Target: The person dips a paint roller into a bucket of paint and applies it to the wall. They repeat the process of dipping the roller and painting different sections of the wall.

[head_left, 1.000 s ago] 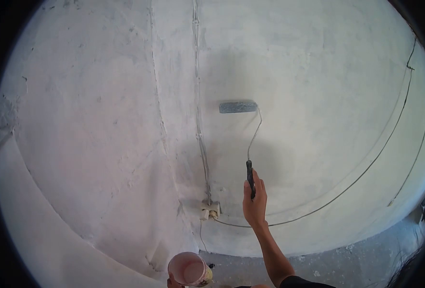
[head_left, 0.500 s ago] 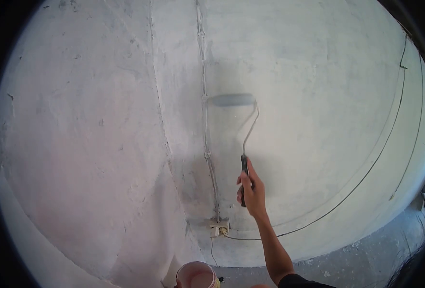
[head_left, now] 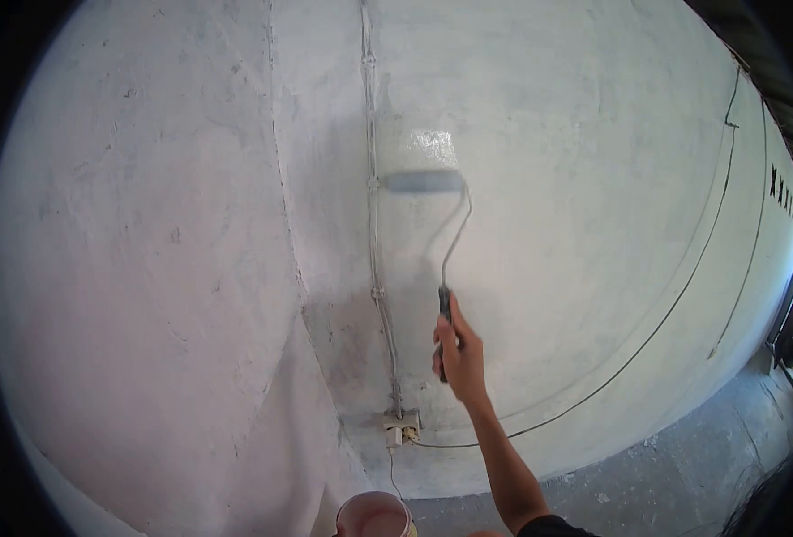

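A pink-lined bucket (head_left: 376, 516) sits at the bottom edge; the left hand's state cannot be told. The right hand (head_left: 462, 360) is curled around the black handle of a paint roller (head_left: 423, 182), its blurred sleeve just below a wet patch (head_left: 432, 146) on the wall (head_left: 557, 233).

The right hand (head_left: 462, 358) has its grip closed around the black handle (head_left: 445, 309) of a paint roller (head_left: 425, 182). The roller's sleeve lies roughly level (blurred, so contact with the wall (head_left: 548, 224) is hard to tell), just below a glossy wet patch (head_left: 432, 146). Left of it, cables (head_left: 372, 224) run down to an outlet box (head_left: 402, 421) near the wall's lower edge, and a thin wire (head_left: 629, 362) curves rightward from there. Below, a bucket (head_left: 376, 516) shows partly, beside the gray floor (head_left: 629, 488).
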Action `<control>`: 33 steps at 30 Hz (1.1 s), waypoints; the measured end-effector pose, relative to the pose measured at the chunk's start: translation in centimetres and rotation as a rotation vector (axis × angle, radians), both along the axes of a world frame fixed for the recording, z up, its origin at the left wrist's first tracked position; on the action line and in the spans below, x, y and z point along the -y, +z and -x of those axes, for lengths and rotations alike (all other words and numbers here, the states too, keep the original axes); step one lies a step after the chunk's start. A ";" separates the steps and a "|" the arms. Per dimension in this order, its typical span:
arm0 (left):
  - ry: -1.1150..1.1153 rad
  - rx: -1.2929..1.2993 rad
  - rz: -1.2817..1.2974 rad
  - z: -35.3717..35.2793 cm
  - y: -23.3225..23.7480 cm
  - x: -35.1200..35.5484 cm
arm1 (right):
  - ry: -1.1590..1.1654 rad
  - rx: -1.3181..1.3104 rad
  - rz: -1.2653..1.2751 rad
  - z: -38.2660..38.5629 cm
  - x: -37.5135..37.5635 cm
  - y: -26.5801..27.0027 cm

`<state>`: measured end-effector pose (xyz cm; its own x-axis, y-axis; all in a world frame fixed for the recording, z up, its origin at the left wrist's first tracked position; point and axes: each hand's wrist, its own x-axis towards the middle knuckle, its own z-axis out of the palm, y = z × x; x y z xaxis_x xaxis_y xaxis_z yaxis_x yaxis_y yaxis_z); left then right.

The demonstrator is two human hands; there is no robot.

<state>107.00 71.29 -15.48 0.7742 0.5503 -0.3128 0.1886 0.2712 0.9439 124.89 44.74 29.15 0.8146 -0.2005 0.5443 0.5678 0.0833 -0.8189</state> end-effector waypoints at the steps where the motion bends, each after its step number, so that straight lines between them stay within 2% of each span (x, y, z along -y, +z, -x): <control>1: 0.000 0.011 0.003 -0.2 0.0 0.1 | -0.024 -0.075 0.004 0.5 -0.2 -1.4; 8: 0.002 0.054 0.015 0.2 -0.9 1.0 | -0.027 -0.235 -0.028 3.5 -0.9 -9.6; 11: 0.015 0.075 0.018 0.5 -1.4 1.0 | -0.016 -0.275 -0.038 4.3 -0.7 -11.5; 15: 0.033 0.024 0.015 1.0 -1.1 0.9 | -0.001 -0.292 -0.045 4.3 -0.5 -8.6; 17: 0.042 -0.039 0.013 1.4 -0.9 0.9 | -0.037 -0.241 0.008 3.8 -0.4 -5.3; 22: 0.073 0.040 -0.009 2.4 -1.3 0.6 | 0.029 -0.081 -0.036 1.1 -0.9 2.0; 26: 0.093 0.028 -0.002 2.9 -0.5 0.7 | 0.043 -0.016 -0.061 0.1 -1.4 2.3; 28: 0.055 0.007 -0.057 3.8 0.5 0.7 | 0.003 -0.051 -0.042 0.1 -1.8 0.2; 30: 0.100 0.031 0.021 3.5 -3.9 0.1 | -0.035 -0.096 -0.036 0.2 -2.1 -3.1; 32: 0.144 0.046 0.094 4.0 -5.0 -0.3 | -0.038 -0.134 -0.040 0.9 -2.4 -6.5; 33: 0.103 0.034 -0.005 4.3 -4.0 -0.4 | -0.044 -0.170 -0.043 1.2 -2.4 -8.1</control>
<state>102.70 71.64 -19.46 0.7237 0.6288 -0.2842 0.1280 0.2824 0.9507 123.65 47.12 21.02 0.8839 -0.2582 0.3899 0.4256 0.0988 -0.8995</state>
